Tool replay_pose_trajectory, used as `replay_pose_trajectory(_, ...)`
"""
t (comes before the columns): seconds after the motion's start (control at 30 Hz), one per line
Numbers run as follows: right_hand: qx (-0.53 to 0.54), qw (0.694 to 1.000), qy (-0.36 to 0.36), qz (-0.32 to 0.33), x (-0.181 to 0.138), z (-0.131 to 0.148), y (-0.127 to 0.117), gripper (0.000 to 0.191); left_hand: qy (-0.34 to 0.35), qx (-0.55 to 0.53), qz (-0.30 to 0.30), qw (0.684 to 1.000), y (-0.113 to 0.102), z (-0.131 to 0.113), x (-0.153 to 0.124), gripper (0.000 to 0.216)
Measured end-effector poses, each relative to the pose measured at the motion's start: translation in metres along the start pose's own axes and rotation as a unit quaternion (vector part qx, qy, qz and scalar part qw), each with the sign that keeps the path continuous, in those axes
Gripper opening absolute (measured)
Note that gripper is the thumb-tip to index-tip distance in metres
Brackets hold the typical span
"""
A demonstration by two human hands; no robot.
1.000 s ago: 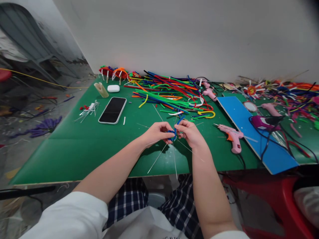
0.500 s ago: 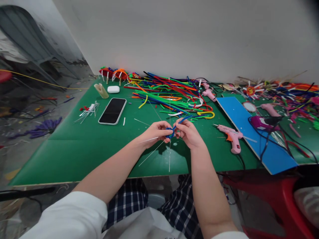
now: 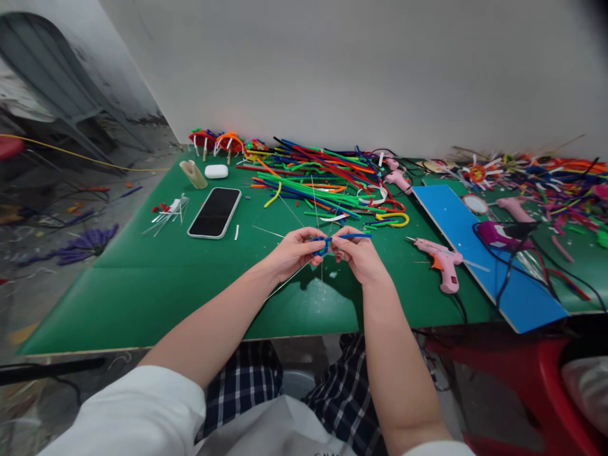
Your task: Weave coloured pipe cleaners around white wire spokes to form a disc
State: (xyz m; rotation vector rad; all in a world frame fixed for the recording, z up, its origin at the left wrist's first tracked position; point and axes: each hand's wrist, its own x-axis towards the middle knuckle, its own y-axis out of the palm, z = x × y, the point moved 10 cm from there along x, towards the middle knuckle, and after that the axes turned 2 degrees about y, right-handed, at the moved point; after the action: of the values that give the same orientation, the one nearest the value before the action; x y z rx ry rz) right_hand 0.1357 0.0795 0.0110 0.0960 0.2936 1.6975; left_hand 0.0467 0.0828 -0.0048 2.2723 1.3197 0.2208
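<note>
Green counter [image 3: 156,304] is running along a pale wall [image 3: 351,69]. Above its front edge, near the middle, a blue fuzzy strip [image 3: 358,235] is wrapping the hub [image 3: 321,247] of radiating thin wires [image 3: 287,283]. This piece is presumably behaving as light and soft, its wires springy and easily bent; the hub is offering the safest hold. Left hand [image 3: 298,249] is pinching the hub, fingers pressed together; right hand [image 3: 357,253] is gripping the strip just beside it, tip protruding.

Left hand [image 3: 297,252] and right hand [image 3: 358,255] pinch a blue pipe cleaner [image 3: 357,235] — 1 phone [image 3: 215,213] lies off left.
</note>
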Motion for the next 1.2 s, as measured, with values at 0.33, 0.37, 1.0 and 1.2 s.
replay_pose_trajectory(0.33,-0.04,0.998,-0.034,-0.028,-0.001,0.007,-0.002,0.016,0.008,0.004,-0.07,0.997,-0.014,-0.002,0.001,0.023)
replay_pose_trajectory(0.37,-0.047,0.998,-0.038,-0.029,-0.002,0.008,-0.002,0.017,0.01,0.005,-0.075,0.997,-0.014,-0.003,0.002,0.023)
replay_pose_trajectory(1.0,-0.226,0.964,-0.133,-0.051,-0.003,0.022,0.007,0.021,0.05,0.053,-0.141,0.987,-0.029,-0.008,0.002,0.03)
replay_pose_trajectory(1.2,-0.288,0.93,-0.202,-0.104,-0.011,0.038,0.008,0.014,0.053,0.074,-0.128,0.988,-0.023,-0.009,0.001,0.033)
